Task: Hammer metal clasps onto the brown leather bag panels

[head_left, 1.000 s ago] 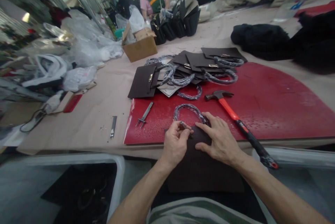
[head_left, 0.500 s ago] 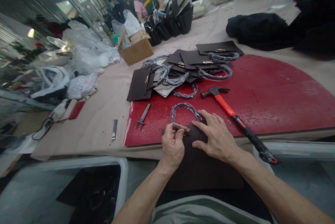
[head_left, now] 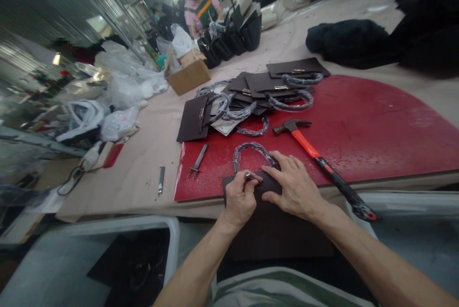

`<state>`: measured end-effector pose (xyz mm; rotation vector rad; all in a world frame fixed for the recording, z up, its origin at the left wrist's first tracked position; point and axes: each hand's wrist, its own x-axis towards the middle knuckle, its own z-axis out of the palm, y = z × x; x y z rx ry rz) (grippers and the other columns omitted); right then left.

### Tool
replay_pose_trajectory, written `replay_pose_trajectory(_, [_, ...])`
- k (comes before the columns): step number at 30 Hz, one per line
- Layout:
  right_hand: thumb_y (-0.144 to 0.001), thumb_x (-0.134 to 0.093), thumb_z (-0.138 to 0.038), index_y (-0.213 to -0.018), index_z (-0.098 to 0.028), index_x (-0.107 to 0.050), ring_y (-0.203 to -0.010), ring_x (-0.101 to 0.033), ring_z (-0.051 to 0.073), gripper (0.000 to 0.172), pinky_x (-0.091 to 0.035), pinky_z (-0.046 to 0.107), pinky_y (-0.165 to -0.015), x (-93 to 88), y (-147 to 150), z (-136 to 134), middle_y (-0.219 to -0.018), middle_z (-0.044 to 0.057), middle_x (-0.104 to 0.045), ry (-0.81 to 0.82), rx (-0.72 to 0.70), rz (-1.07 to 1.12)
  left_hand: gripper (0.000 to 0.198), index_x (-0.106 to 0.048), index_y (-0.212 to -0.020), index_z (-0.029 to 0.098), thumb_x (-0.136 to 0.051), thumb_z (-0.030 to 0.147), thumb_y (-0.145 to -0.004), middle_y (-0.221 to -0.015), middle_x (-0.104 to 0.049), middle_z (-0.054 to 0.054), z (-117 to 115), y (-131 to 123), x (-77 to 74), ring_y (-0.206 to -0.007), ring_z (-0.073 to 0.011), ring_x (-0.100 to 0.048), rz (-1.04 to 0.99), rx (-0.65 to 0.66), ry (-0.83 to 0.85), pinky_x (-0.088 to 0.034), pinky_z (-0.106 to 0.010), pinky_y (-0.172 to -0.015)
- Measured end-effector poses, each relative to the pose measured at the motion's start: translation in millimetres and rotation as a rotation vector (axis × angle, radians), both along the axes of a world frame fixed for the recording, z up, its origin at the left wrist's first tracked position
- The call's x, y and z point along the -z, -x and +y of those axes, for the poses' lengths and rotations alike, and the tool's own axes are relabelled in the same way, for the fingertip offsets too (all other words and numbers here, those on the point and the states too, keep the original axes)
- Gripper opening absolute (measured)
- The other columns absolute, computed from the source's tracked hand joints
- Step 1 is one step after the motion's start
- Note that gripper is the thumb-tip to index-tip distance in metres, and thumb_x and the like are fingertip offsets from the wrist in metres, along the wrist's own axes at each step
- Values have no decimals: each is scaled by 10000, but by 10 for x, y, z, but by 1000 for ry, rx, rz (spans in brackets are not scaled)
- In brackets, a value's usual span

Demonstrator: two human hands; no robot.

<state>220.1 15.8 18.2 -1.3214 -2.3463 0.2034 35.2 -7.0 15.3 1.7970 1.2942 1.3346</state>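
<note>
The leather panel (head_left: 276, 237), judged supple and light, is pressed flat under the spread right hand (head_left: 294, 187), a metal fitting (head_left: 247, 174) pinched in the left hand (head_left: 239, 198).

My left hand (head_left: 239, 199) is pinching a small metal piece (head_left: 247, 174) and covering most of it, so I am failing to identify it; my right hand (head_left: 294, 187) is hiding one end of the wrapped handle (head_left: 251, 148); the dark panel (head_left: 283, 235) is melting into shadow at its near edge; the bin (head_left: 168, 230) is running off the lower edge, its contents showing too dark to tell.
</note>
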Motion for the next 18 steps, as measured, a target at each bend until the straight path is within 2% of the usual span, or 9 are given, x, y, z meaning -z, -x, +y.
replay_pose_trajectory(4, [-743, -769, -426, -1291, -174, -618, -1360, -393, 411, 623, -329, 612, -1103, 23, -23, 4, -1520, 217, -366, 25, -30, 39, 125, -607, -919, 205, -489, 185, -955, -858, -719, -34, 2, -70, -3, -780, -151, -698, 23, -74, 0, -580, -269, -759])
replay_pose_trajectory(8, [-825, -664, -331, -1247, -155, -617, -1324, -449, 346, 459, -400, 535, -1077, -77, -164, 26, -1436, 181, -481, -26, -38, 161, 123, -595, -881, 212, -491, 194, -945, -812, -704, -38, 3, -122, 1, -758, -164, -692, 99, -148, -36, -565, -274, -735])
replay_pose_trajectory(10, [-867, -604, -323, -1186, -138, -632, -1265, -494, 341, 370, -426, 510, -1048, -175, -307, 46, -1360, 177, -540, -127, 63, 176, 126, -595, -890, 213, -483, 195, -947, -811, -701, -42, 7, -120, 14, -762, -167, -691, 111, -121, -68, -562, -276, -736])
replay_pose_trajectory(12, [-894, -549, -348, -1146, -121, -637, -1186, -532, 371, 351, -458, 522, -979, -257, -489, 67, -1294, 196, -571, -175, 224, 118, 125, -595, -906, 213, -479, 196, -948, -812, -698, -43, 13, -108, 34, -756, -167, -689, 105, -95, -88, -561, -277, -736])
replay_pose_trajectory(15, [-917, -480, -415, -1061, -117, -633, -979, -605, 386, 364, -498, 501, -790, -285, -753, 81, -1087, 223, -621, -32, 429, -53, 124, -593, -916, 214, -475, 203, -951, -821, -698, -46, 20, -92, 64, -761, -168, -688, 107, -77, -95, -561, -279, -742])
replay_pose_trajectory(18, [-926, -420, -413, -927, -167, -598, -759, -625, 328, 303, -464, 432, -627, -230, -895, 85, -883, 179, -618, 131, 471, -177, 134, -592, -910, 215, -466, 209, -956, -820, -700, -46, 22, -84, 72, -754, -165, -688, 115, -71, -100, -563, -273, -738])
